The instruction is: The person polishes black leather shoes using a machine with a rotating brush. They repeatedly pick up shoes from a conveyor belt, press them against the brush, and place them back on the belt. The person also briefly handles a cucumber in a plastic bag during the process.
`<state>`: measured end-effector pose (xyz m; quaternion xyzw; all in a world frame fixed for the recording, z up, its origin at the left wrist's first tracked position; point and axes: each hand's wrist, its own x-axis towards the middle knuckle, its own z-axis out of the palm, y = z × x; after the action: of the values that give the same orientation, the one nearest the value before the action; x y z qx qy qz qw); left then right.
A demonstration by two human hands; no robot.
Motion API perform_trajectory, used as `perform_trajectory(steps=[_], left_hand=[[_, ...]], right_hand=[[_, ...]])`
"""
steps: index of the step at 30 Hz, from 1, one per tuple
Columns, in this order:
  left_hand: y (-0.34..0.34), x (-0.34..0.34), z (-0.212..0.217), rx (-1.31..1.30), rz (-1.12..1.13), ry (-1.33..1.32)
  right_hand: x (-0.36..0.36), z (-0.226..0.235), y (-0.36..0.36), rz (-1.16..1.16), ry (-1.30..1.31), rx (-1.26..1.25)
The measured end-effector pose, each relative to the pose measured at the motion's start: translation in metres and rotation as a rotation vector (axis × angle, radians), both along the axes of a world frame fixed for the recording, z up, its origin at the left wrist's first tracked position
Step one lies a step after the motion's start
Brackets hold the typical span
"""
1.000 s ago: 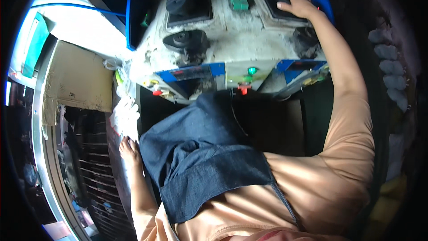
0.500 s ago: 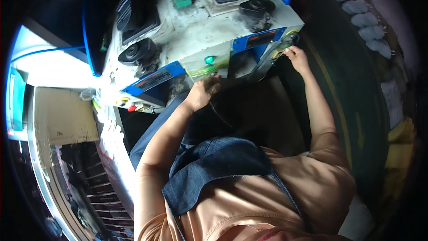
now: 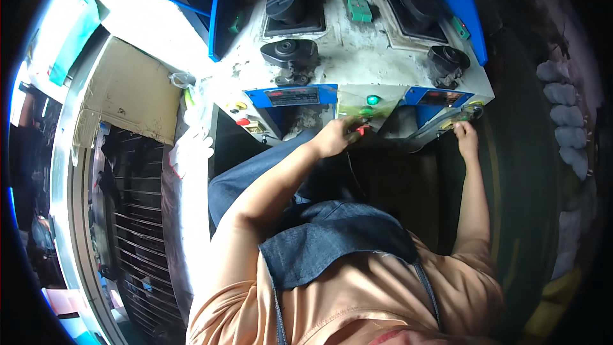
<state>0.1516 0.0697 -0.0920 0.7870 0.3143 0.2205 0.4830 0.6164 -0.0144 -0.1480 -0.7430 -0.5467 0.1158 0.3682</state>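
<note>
A: At the right of the frame the floor is sunk in shadow, while the upper left is flooded with bright light, by which a cardboard box (image 3: 137,92) is picked out. What is set between them?

B: The upper middle is taken up by a grimy white machine (image 3: 357,41). A green lamp (image 3: 372,99) is mounted on its front, and below it a red knob (image 3: 364,131) is reached by the left hand (image 3: 335,138).

A: How are the fingers placed?

B: On the left hand they are bent toward the knob, which is partly covered; whether it is pinched or merely touched cannot be told. The right hand (image 3: 468,137), right of centre, is held with fingers curled at a yellowish fitting (image 3: 449,126) on the front panel. The contact is too small to be judged.

A: And how might the knob handle?

B: It is judged to be rigid and fixed to the machine, so no weight should have to be borne. It would best be taken by its exposed edge, between thumb and forefinger. Some slipperiness might be lent by grime. The fitting is probably stiff too, best met with fingertips.
</note>
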Motion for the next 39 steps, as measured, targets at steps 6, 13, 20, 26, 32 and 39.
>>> perform_trajectory(steps=[6,13,20,26,32,39], left_hand=[[-0.043,-0.113,0.033,0.183,0.268,0.124],[-0.075,-0.276,-0.001,0.588,1.052,0.57],[-0.139,-0.382,-0.099,0.51,1.409,0.881],[-0.128,-0.366,-0.073,0.46,1.352,0.801],[-0.136,-0.363,-0.067,0.39,1.393,0.786],[-0.126,-0.361,-0.067,0.419,1.382,0.699]], right_hand=[[-0.107,0.042,-0.035,0.395,0.218,-0.297],[-0.252,0.199,0.001,1.042,0.213,-0.093],[-0.379,0.241,0.191,0.897,-0.072,0.281],[-0.456,0.246,0.296,0.361,-0.531,-0.15],[-0.485,0.224,0.329,0.182,-0.742,-0.258],[-0.378,0.246,0.347,0.448,0.565,-0.127]])
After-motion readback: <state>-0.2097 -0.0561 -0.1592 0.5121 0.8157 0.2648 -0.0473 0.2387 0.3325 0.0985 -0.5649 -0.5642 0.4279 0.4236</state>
